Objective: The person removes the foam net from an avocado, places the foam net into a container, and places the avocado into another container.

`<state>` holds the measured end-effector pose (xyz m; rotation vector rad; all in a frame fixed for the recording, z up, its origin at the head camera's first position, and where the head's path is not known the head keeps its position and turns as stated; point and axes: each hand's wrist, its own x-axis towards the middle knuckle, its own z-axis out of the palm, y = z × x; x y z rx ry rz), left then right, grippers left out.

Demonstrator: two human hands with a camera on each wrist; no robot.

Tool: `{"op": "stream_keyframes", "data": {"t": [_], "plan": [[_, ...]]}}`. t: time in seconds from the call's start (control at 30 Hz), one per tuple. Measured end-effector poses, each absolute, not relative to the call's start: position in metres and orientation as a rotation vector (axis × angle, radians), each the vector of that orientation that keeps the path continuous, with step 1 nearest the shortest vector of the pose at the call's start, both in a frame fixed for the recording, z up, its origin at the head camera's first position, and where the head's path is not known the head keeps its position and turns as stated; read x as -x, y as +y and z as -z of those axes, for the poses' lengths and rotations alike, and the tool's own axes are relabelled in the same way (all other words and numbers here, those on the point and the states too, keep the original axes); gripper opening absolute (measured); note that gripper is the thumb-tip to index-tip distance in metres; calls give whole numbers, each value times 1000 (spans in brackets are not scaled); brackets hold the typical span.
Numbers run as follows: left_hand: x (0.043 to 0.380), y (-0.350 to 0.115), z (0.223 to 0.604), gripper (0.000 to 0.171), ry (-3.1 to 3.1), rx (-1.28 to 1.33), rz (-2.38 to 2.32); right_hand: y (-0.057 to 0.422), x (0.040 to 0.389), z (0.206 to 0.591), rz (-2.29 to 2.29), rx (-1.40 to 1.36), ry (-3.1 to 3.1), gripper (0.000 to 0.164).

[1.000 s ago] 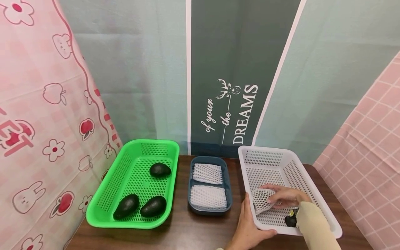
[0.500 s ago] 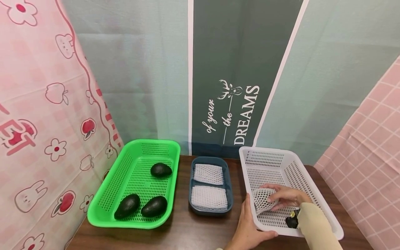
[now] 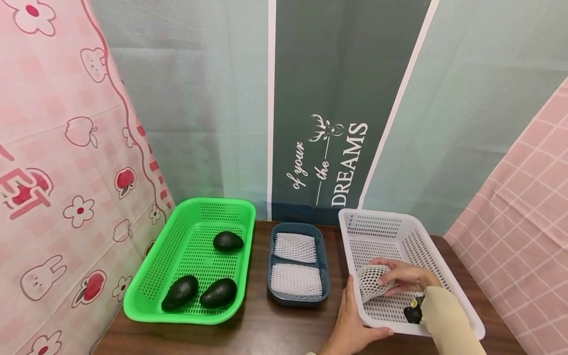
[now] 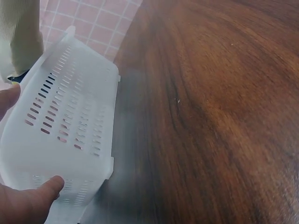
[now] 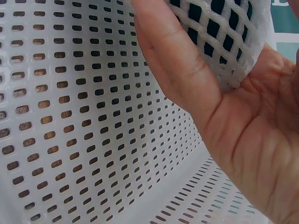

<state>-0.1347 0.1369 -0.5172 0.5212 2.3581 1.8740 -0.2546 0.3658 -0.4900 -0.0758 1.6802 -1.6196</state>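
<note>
In the head view, my right hand (image 3: 406, 277) is inside the white basket (image 3: 383, 217), its fingers and thumb around a white foam net sleeve (image 3: 372, 282). The sleeve bulges near the basket's left wall. Dark colour shows through the mesh (image 5: 224, 28) in the right wrist view; I cannot tell what, if anything, is inside it. My left hand (image 3: 352, 325) holds the basket's near left corner, fingers along the outer left wall and thumb at the front rim. Part of the net is hidden by my right fingers.
Left on the brown table (image 4: 210, 116) stands a green basket (image 3: 146, 308) with avocados (image 3: 179, 293). A blue divided tray (image 3: 326, 276) with white foam nets (image 3: 296, 281) sits in the middle. A small black object (image 3: 412, 314) with a yellow spot is by my right sleeve. Curtains surround the table.
The head view has shifted slightly. Both hands stay at the white basket, with only slight movement of the right fingers on the net sleeve.
</note>
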Motion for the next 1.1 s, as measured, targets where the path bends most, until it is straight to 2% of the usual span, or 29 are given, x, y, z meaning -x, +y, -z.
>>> {"op": "stream_keyframes", "data": {"t": [0.33, 0.63, 1.1], "plan": [[134, 137, 516, 118, 2427, -550, -1881, 372, 251, 481, 1641, 58, 1776, 53], [135, 133, 512, 119, 2421, -472, -1921, 378, 245, 467, 1679, 101, 1802, 52], [145, 113, 493, 99, 2459, -637, -2041, 380, 231, 450, 1874, 340, 1768, 54]]}}
